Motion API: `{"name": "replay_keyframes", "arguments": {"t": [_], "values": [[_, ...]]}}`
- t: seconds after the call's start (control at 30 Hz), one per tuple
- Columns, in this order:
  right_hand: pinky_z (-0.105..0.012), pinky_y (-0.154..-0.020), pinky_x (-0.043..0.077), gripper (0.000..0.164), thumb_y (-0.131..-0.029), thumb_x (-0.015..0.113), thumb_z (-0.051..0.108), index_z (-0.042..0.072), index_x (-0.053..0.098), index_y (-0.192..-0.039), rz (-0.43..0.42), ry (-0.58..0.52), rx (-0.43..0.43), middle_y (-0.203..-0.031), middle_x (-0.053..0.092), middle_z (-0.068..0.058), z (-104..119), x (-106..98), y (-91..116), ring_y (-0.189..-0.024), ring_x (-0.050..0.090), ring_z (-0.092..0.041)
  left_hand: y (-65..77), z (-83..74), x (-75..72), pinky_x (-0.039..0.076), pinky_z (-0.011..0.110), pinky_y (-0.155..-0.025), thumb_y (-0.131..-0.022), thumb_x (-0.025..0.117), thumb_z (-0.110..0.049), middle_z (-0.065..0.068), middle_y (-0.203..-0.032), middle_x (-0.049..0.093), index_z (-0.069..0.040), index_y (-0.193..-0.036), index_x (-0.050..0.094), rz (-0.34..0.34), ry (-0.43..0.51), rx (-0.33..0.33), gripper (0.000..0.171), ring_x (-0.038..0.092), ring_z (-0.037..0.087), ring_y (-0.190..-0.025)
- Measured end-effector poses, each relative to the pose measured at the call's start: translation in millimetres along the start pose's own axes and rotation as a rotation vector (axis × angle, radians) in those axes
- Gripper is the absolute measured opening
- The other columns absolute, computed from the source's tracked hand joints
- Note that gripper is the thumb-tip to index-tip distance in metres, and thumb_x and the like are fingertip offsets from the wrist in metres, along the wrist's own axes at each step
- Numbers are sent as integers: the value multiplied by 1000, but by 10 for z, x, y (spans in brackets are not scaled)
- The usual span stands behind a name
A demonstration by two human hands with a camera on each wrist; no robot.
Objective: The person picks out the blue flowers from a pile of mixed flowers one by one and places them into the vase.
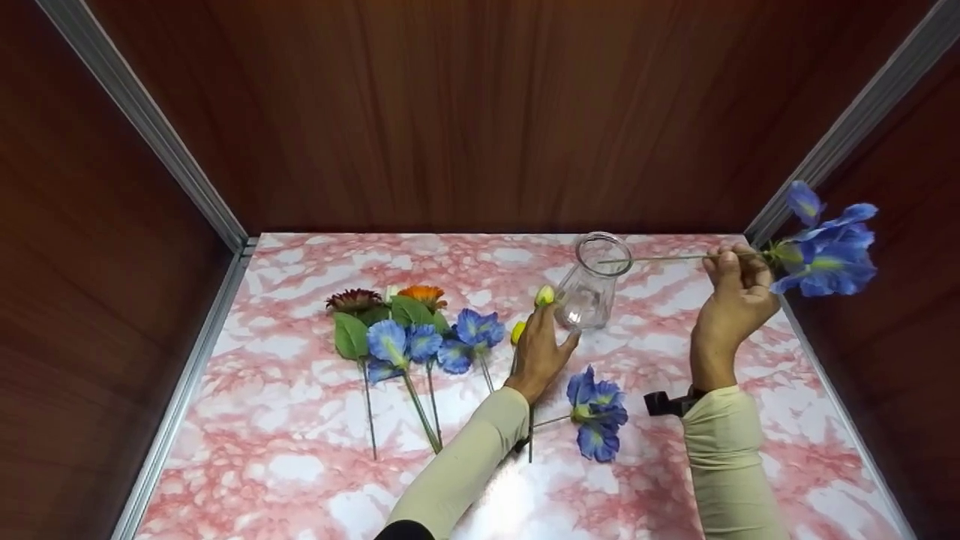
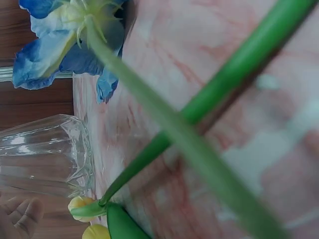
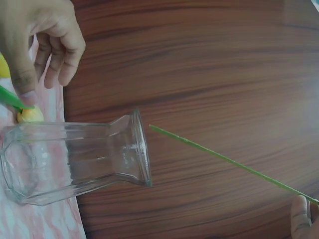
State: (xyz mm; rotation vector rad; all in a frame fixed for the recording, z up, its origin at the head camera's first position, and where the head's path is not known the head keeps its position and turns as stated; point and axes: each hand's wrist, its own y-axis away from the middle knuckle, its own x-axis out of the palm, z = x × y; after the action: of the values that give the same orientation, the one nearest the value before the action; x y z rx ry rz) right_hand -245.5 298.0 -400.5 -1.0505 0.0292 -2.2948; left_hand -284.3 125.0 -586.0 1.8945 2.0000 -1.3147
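Pinched between thumb and fingers of the right hand point(image 1: 735, 292) in the head view: a blue iris point(image 1: 829, 251), gripped by the stem close below the bloom, probably to steady the heavy flower and leave most of the stem free. Held sideways, with the bare stem end overlapping the mouth of an upright glass vase point(image 1: 589, 296) from this angle. Just left of the vase, left hand point(image 1: 541, 352) over two yellow tulips point(image 1: 545, 295), fingers loosely bent around nothing visible; hard to tell whether touching a bud. Farther left, a dark red flower point(image 1: 354, 301), an orange flower point(image 1: 424, 296) and two more blue irises point(image 1: 405, 346), laid stems nearward, likely for easy reach. In the left wrist view, stem of a loose blue iris point(image 2: 45, 45) crossing over a green tulip stem, near the vase's base. In the right wrist view, held stem slanting toward the vase, tip just outside the rim.
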Motion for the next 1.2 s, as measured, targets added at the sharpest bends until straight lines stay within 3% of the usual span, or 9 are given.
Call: {"name": "replay_keyframes", "arguments": {"t": [0.27,0.5,0.83,1.07,1.2], "values": [[-30,-73,55,16,-86,65,-7,-16,60,-98,32,95,-53,-88,62,-23,-99,-22,-8,-80,65,-29,-93,37,104,46,33,-94,-79,79,-26,10,-124,58,-6,-130,52,-23,32,-4,61,58,23,-112],[-32,-75,55,16,-86,65,-9,-18,60,-98,49,104,-94,-86,63,-23,-224,-17,-12,-79,65,-30,-199,46,125,38,31,-104,-82,76,-31,13,-134,52,-5,-134,48,27,65,-16,64,48,24,-125],[-35,-74,53,11,-86,64,-8,-15,63,-95,121,142,-137,-85,63,-23,-392,5,4,-78,62,-28,-285,-6,232,35,32,-106,-84,72,-36,14,-143,46,0,-142,41,122,140,-167,75,45,25,-129],[-33,-74,53,14,-87,61,-11,-22,58,-95,228,199,-207,-84,59,-30,-418,48,133,-76,61,-27,-389,-46,263,38,32,-104,-84,73,-33,11,-139,51,-4,-144,39,128,127,-178,75,49,23,-126],[-29,-73,53,11,-87,60,-11,-20,60,-93,285,284,-244,-82,60,-28,-392,85,170,-75,62,-22,-454,-65,297,39,32,-103,-84,74,-31,11,-135,54,-7,-144,39,132,132,-192,74,51,22,-123]]}}
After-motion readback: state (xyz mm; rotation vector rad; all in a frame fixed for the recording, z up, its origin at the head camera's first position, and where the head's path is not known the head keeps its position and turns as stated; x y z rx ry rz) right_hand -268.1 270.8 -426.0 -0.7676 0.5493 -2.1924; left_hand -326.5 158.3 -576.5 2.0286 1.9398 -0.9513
